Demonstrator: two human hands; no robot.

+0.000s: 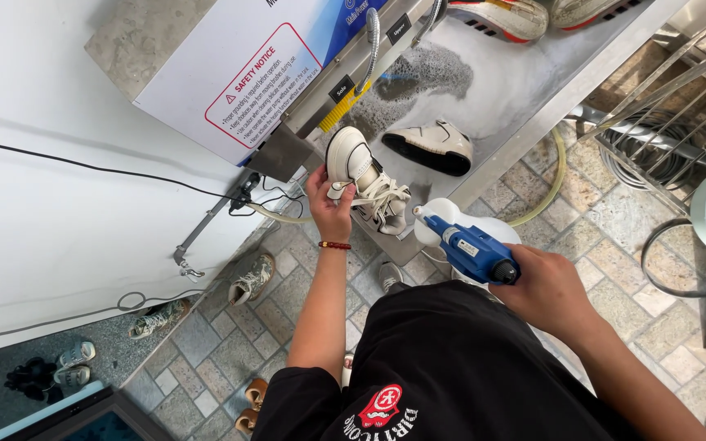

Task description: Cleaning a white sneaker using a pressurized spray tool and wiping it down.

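Left hand (pixel 330 204), arm outstretched, fingers gripping a cream sneaker (pixel 367 181); right hand (pixel 551 292) fingers wrapped around a blue spray bottle (pixel 469 247).

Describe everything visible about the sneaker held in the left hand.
The sneaker is cream-white, leather-like, with a thick pale sole, dark trim and loose off-white laces. It is tilted, toe toward the machine, over the edge of the wet, foamy metal tray. The left hand grips its side, fingers wrapped around it. Its mate lies apart in the tray.
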